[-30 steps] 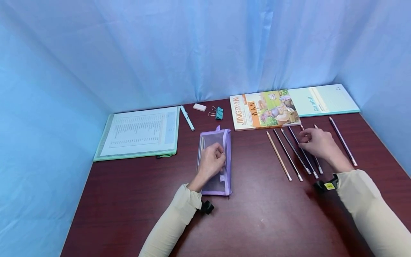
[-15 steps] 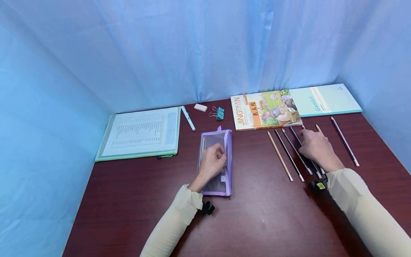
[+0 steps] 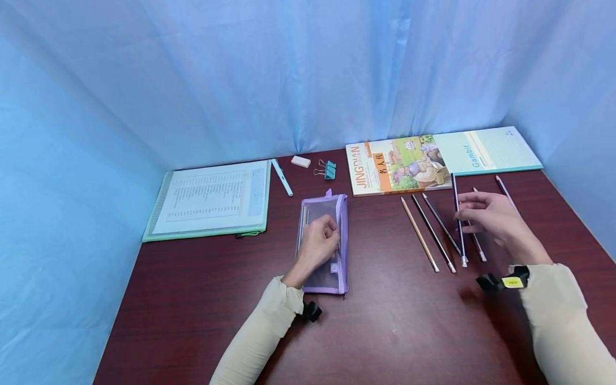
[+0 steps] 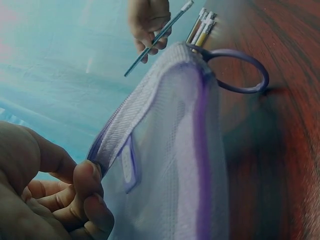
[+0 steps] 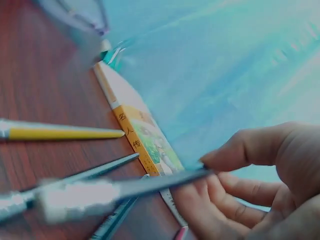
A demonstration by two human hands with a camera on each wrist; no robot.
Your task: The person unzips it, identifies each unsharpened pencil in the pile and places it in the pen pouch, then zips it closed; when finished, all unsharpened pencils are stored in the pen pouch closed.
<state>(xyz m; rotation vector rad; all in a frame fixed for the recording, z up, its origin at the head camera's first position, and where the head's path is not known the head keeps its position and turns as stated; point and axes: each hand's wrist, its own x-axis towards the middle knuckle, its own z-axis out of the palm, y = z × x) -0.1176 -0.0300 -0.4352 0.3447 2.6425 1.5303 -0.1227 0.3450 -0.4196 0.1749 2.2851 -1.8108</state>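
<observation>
A purple mesh pencil pouch (image 3: 321, 280) lies on the dark table, its long zipped side toward the right. My left hand (image 3: 316, 240) pinches the zip edge of the pouch (image 4: 170, 150) between thumb and fingers, lifting that side in the left wrist view. Thin pale sticks (image 3: 304, 214) show along the pouch's left side. My right hand (image 3: 495, 222) holds a dark pencil (image 3: 456, 195) between thumb and fingers, eraser end toward me. Beneath and beside it lie more pencils: a yellow one (image 3: 418, 232), a black one (image 3: 432, 231) and a grey one (image 3: 439, 219).
Farther right are a reddish pencil (image 3: 478, 248) and a purple one (image 3: 505, 191), partly behind the hand. Along the back stand out a picture-covered book (image 3: 399, 166), a mint notebook (image 3: 500, 149), a teal binder clip (image 3: 329, 170), an eraser (image 3: 300, 161), a pen (image 3: 282, 177) and a document folder (image 3: 207, 200).
My right hand went down among the pencils, then came up and back to the right with a dark pencil in its fingers. The left hand stays in place on the pouch.
</observation>
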